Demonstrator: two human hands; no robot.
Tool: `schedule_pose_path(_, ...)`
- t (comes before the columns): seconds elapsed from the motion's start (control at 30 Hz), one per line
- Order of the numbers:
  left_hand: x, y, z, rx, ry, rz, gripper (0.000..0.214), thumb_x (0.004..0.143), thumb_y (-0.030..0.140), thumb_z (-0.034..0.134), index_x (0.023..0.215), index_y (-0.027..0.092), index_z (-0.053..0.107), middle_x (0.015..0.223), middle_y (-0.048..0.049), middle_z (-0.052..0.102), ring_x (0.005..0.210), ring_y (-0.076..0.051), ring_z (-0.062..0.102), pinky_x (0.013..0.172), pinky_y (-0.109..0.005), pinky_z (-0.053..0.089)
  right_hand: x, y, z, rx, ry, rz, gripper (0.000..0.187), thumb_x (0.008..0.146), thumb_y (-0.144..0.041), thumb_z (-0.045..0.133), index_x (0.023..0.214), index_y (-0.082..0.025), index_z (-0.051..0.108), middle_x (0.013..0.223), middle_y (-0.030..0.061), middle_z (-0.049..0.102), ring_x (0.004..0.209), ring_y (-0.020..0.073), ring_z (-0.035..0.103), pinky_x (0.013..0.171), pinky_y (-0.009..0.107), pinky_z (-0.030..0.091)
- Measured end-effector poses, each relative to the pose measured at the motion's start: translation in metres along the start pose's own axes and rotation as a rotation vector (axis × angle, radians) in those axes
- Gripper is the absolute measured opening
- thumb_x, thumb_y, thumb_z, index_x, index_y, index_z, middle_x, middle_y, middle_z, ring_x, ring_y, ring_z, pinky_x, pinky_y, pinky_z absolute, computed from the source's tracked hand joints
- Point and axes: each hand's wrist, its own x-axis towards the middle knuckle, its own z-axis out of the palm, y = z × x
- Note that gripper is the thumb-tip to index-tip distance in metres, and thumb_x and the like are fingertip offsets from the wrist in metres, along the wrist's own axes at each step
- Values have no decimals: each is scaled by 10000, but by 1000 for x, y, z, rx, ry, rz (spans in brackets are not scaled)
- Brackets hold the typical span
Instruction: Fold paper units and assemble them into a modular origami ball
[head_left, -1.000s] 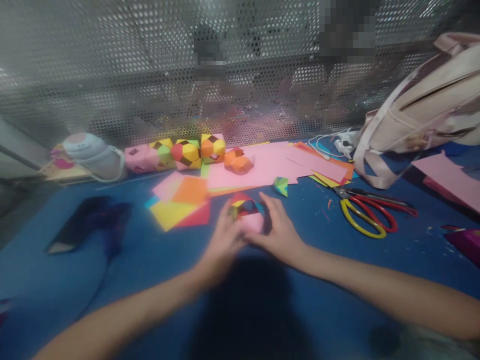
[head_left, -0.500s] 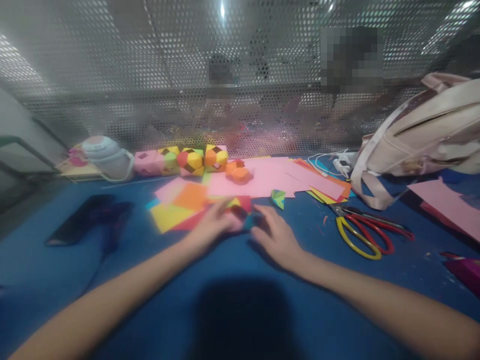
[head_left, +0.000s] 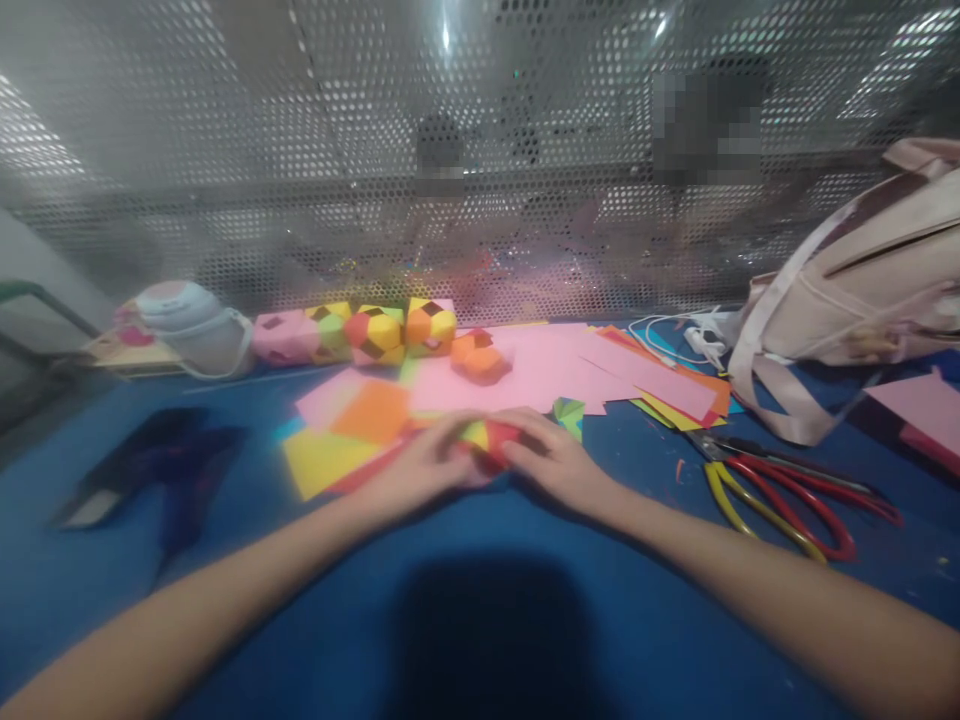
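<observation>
Folded, faceted paper ball [head_left: 487,437], seemingly pinched between left hand [head_left: 420,465] and right hand [head_left: 559,462].

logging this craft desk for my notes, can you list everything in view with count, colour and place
paper piece: 1, folded, red, yellow and pink, centre, held between both hands
folded paper balls: a row of about four, pink, yellow, orange and green, far centre by the mesh wall
small orange paper ball: 1, on the pink sheets
paper sheets: several, mostly pink, also orange, yellow and red, centre
small green folded piece: 1, right of the hands
scissors: 2 pairs, red and yellow handles, right
bag: 1, pale pink, far right
bottle: 1, white, lying far left
dark object: 1, left, too blurred to name
table: blue
left hand: grip on the paper piece
right hand: grip on the paper piece
</observation>
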Motion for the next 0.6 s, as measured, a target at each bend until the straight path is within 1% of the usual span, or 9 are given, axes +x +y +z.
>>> schedule_pose_path(0.07, -1, 0, 6, -60, 17, -12, 485, 732, 207, 620, 1207, 258, 539, 1017, -12, 620, 748, -116, 590, 735, -287, 510, -4, 1, 1, -21, 25, -17, 298, 898, -350, 520, 1175, -261, 584, 1155, 55, 620, 1097, 197, 562, 980, 408, 440)
schedule_pose_path(0.13, -3, -2, 11, -112, 51, -12, 442, 783, 301, 619, 1210, 246, 523, 1032, -26, 607, 817, -139, 600, 765, -306, 524, -7, 2, 3, -48, 49, -44, 301, 903, -335, 520, 1193, -272, 573, 1153, 53, 614, 1096, 195, 555, 980, 410, 440)
schedule_pose_path(0.23, -6, -8, 16, -70, 89, 29, 471, 826, 399, 592, 1254, 232, 490, 955, -27, 608, 835, -153, 599, 781, -307, 525, -11, 2, 5, -89, 75, -72, 316, 912, -317, 508, 1222, -279, 557, 1162, 59, 591, 1102, 194, 544, 972, 400, 449)
schedule_pose_path(0.33, -8, -12, 17, -22, 105, 62, 474, 842, 419, 575, 1274, 251, 476, 924, -11, 593, 802, -138, 583, 773, -291, 525, -15, 0, 6, -131, 102, -73, 316, 915, -317, 499, 1224, -284, 558, 1146, 62, 578, 1100, 203, 543, 952, 402, 464)
schedule_pose_path(0.5, -10, -11, 19, -93, 129, 59, 470, 828, 414, 600, 1248, 254, 464, 1054, -29, 552, 794, -126, 578, 718, -264, 531, -16, -2, 5, -176, 152, -98, 241, 905, -287, 508, 1136, -252, 564, 1068, 62, 577, 1019, 202, 549, 907, 401, 473)
schedule_pose_path(0.6, -11, -11, 20, -115, 169, 40, 461, 826, 387, 608, 1236, 250, 449, 1059, -30, 532, 818, -132, 576, 707, -258, 530, -16, -2, 4, -182, 173, -104, 182, 889, -250, 510, 1066, -235, 548, 1021, 58, 568, 965, 200, 541, 870, 396, 470)
